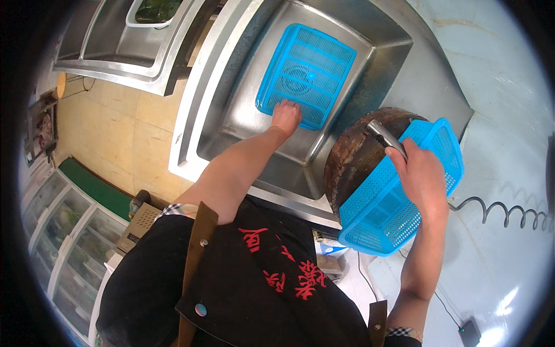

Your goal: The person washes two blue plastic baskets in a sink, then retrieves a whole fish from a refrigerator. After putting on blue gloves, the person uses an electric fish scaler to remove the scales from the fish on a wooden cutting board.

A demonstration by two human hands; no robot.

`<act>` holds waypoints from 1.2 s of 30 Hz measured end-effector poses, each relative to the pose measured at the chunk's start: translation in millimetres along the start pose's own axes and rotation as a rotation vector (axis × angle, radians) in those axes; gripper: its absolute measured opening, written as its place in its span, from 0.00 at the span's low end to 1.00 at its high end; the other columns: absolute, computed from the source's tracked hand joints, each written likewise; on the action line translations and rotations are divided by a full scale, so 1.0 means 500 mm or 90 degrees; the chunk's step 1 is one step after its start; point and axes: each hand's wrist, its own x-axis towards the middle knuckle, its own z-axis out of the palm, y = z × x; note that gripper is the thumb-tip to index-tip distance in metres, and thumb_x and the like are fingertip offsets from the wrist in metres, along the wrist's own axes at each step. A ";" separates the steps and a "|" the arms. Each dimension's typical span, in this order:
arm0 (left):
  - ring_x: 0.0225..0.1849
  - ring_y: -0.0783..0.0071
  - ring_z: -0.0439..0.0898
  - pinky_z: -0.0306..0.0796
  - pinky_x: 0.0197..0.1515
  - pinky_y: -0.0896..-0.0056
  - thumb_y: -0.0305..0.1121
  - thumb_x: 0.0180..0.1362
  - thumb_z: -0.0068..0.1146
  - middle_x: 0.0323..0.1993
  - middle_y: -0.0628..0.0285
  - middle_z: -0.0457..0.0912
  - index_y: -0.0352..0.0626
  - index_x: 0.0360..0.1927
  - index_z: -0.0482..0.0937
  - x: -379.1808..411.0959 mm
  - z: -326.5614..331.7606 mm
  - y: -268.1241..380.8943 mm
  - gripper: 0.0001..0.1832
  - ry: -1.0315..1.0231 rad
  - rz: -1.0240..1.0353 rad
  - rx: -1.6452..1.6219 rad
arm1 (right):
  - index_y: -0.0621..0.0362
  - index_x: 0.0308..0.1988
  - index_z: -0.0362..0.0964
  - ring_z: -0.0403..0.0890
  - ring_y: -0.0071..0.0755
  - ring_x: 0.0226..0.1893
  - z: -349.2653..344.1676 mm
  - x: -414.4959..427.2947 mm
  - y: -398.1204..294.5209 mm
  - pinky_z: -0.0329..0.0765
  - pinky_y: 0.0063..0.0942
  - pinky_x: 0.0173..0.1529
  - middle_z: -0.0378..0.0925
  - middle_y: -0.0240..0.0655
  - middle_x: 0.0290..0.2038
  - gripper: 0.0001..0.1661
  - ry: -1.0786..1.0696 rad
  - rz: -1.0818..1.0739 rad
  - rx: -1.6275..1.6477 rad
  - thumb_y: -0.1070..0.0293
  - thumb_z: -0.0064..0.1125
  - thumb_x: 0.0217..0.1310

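Note:
My left hand [287, 116] rests on the near end of a blue plastic slatted basket or rack [318, 71] lying flat in a stainless steel sink [243, 108]. Its fingers are bent at the rim; whether they grip it is unclear. At the right, my right hand [420, 173] is closed around a metal cylindrical handle [383, 135], its free end pointing up and left. A blue perforated plastic basket [377, 223] is under that hand, tilted against a thick round wooden chopping block [351, 156] beside the sink.
Another steel sink [162, 73] at the upper left holds a white container [130, 17] with dark green contents. A coiled black cord [485, 208] runs along the pale wall at the right. A glass-topped display case [65, 234] stands at the lower left, beyond the tiled floor [112, 126].

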 end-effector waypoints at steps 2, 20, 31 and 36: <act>0.41 0.56 0.80 0.73 0.42 0.53 0.32 0.52 0.58 0.30 0.55 0.82 0.44 0.25 0.82 0.004 0.005 0.002 0.05 -0.004 -0.004 0.015 | 0.61 0.32 0.72 0.81 0.54 0.27 0.002 0.000 0.005 0.74 0.46 0.31 0.78 0.49 0.23 0.22 0.000 0.000 0.003 0.51 0.57 0.66; 0.35 0.54 0.84 0.77 0.41 0.57 0.32 0.50 0.61 0.30 0.53 0.84 0.42 0.33 0.84 -0.103 -0.218 -0.178 0.08 -0.307 -0.091 -0.171 | 0.60 0.34 0.76 0.83 0.53 0.31 -0.010 -0.009 -0.076 0.77 0.46 0.33 0.80 0.48 0.26 0.23 -0.053 -0.073 -0.085 0.49 0.55 0.66; 0.67 0.50 0.64 0.62 0.66 0.49 0.28 0.54 0.55 0.67 0.49 0.64 0.39 0.71 0.59 -0.136 -0.162 -0.076 0.38 -0.265 0.188 -0.072 | 0.61 0.38 0.78 0.84 0.55 0.37 0.057 0.035 -0.164 0.80 0.47 0.40 0.83 0.49 0.31 0.27 -0.123 -0.085 -0.198 0.46 0.50 0.69; 0.65 0.52 0.63 0.61 0.65 0.51 0.27 0.54 0.54 0.66 0.51 0.61 0.41 0.71 0.59 -0.092 -0.107 -0.043 0.38 -0.242 0.160 -0.012 | 0.63 0.40 0.78 0.84 0.55 0.39 0.031 0.027 -0.168 0.80 0.48 0.43 0.83 0.51 0.35 0.26 -0.149 -0.042 -0.161 0.48 0.51 0.68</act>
